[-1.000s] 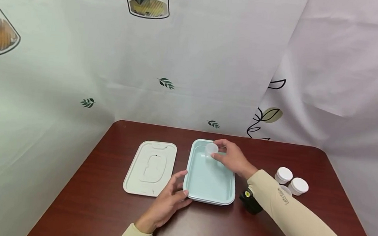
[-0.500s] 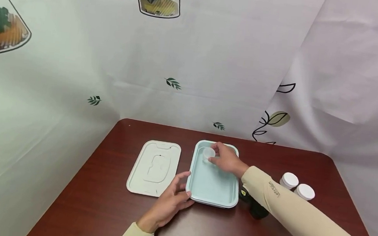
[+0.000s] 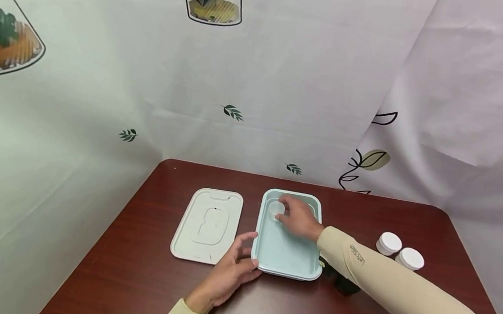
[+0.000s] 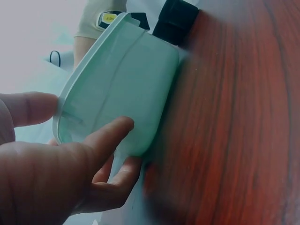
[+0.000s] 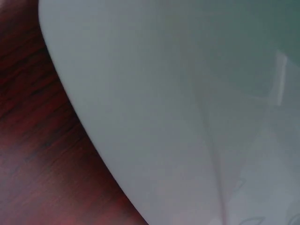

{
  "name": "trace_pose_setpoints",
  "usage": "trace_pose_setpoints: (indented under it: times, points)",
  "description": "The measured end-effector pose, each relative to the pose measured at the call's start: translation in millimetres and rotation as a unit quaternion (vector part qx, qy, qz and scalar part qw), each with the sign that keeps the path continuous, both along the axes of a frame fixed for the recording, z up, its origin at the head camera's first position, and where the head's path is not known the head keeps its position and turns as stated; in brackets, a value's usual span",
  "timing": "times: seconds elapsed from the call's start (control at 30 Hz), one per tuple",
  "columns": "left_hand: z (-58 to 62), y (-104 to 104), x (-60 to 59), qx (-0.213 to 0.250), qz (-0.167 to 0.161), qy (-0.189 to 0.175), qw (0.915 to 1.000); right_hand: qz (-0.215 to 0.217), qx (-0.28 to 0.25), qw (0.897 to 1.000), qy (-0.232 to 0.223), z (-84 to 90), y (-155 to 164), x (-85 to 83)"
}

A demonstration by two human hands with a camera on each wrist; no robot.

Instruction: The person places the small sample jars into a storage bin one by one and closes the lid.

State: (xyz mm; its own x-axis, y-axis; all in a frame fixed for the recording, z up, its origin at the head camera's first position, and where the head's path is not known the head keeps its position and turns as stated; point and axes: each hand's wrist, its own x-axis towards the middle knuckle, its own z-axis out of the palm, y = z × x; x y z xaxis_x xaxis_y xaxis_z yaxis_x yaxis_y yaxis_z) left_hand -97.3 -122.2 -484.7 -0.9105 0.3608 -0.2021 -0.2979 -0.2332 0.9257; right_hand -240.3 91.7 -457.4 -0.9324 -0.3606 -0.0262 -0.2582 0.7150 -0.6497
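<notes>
A pale blue rectangular tub (image 3: 285,259) stands on the table; a second rim line shows below its near edge. My left hand (image 3: 227,277) holds its near left corner, thumb on the rim and fingers along the side. In the left wrist view those fingers lie against the tub's outer wall (image 4: 126,79). My right hand (image 3: 300,218) reaches inside the tub at its far end. Between thumb and fingers it pinches a small translucent round cup (image 3: 276,208). The right wrist view holds mostly the tub's blurred wall (image 5: 122,112); the right hand is hidden there.
A flat white rectangular lid (image 3: 188,238) lies left of the tub. Two small white-capped jars (image 3: 389,243) stand at the right, beyond the right sleeve (image 3: 385,273). The brown table (image 3: 124,275) meets a printed cloth backdrop (image 3: 254,127) at the back.
My right hand has lowered the translucent cup deeper into the tub and slightly toward me. The left hand keeps its place at the corner. The head view has shifted a little.
</notes>
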Motion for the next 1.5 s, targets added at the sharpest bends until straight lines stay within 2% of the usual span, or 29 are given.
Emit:
trace_pose_setpoints:
  times: [0.37,0.6,0.8,0.97,1.27,1.5]
  points:
    - [2.0,2.7,-0.7,-0.001,0.006,-0.003,1.0,-0.011,-0.004,1.0,-0.017,3.6,3.1,2.1]
    - [3.8,4.3,-1.7,0.003,0.011,-0.006,0.9999,0.003,-0.003,1.0,0.01,13.5,8.4,5.3]
    - [4.8,5.4,-1.8,0.0,0.006,-0.004,1.0,0.009,-0.034,0.999,0.034,24.0,17.9,9.5]
    - [5.5,5.2,-1.5,-0.003,0.007,-0.004,1.0,-0.008,-0.082,0.996,0.032,35.4,30.7,14.9]
    - [3.9,3.9,-1.3,0.001,0.011,-0.005,0.9999,-0.067,-0.137,0.988,0.022,55.0,86.8,39.5]
    - [3.4,4.2,-1.9,0.002,0.006,-0.005,1.0,-0.107,-0.153,0.982,0.034,59.1,147.7,79.9]
